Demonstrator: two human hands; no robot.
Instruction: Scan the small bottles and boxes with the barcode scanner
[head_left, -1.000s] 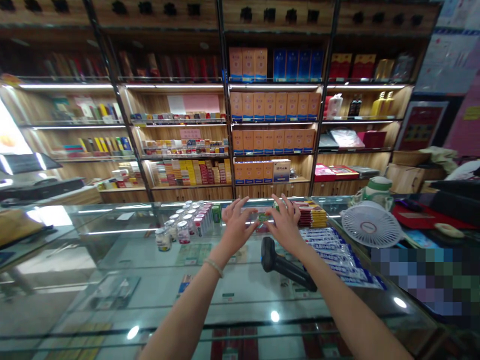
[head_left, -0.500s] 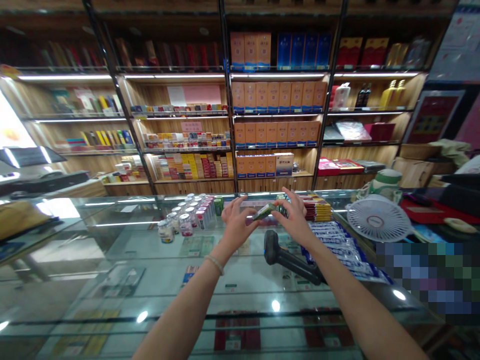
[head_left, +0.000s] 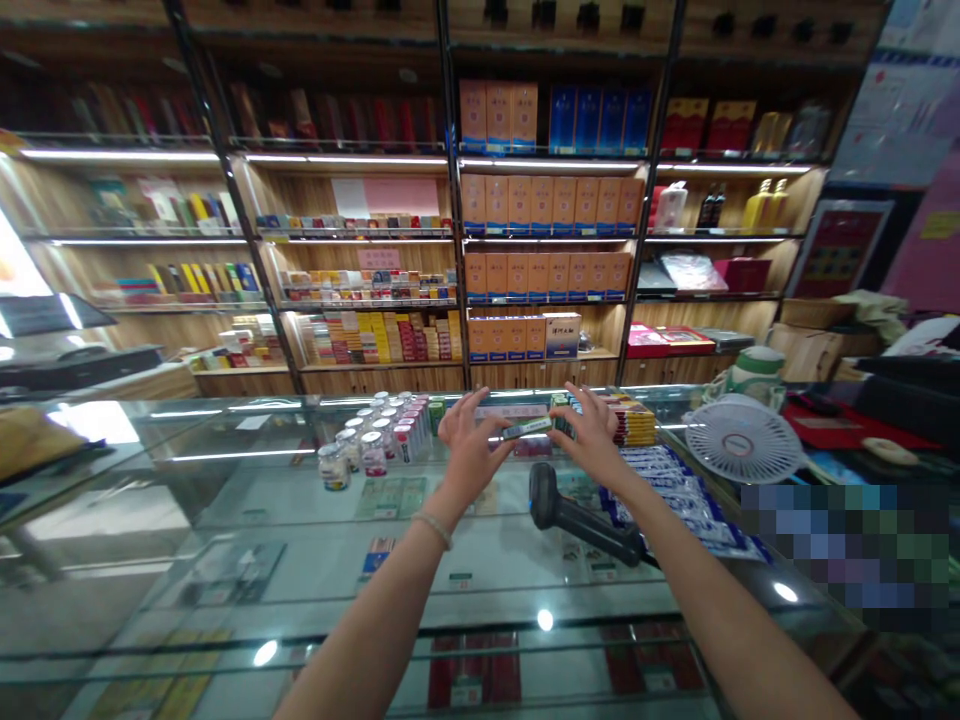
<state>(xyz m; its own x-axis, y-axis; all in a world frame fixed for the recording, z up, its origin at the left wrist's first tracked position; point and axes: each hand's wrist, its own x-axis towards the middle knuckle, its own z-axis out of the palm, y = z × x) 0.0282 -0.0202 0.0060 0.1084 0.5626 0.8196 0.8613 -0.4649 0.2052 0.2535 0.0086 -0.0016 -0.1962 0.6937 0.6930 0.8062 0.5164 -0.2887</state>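
Between my two hands is a small, slim green pack [head_left: 527, 429] with a pale strip on the side toward me, held above the glass counter. My left hand [head_left: 472, 440] pinches its left end between thumb and fingers. At the right end, the thumb and fingers of my right hand [head_left: 589, 428] are closed on it too. Just below my hands a black barcode scanner [head_left: 577, 515] lies on the glass. Behind the pack is a pale box-like strip [head_left: 491, 411], partly hidden by my hands.
Several small jars [head_left: 373, 453] stand to the left on the glass counter [head_left: 300, 520]. Blue-white packets [head_left: 667, 500] are spread at the right, beside yellow-red packs [head_left: 636, 420]. A white fan [head_left: 742, 440] and a green-white jug [head_left: 757, 375] stand further right. Stocked shelves [head_left: 360, 375] line the back.
The green pack has turned from a slant to nearly level, and its pale side now faces me. Both hands still hold it. The camera view has shifted slightly.
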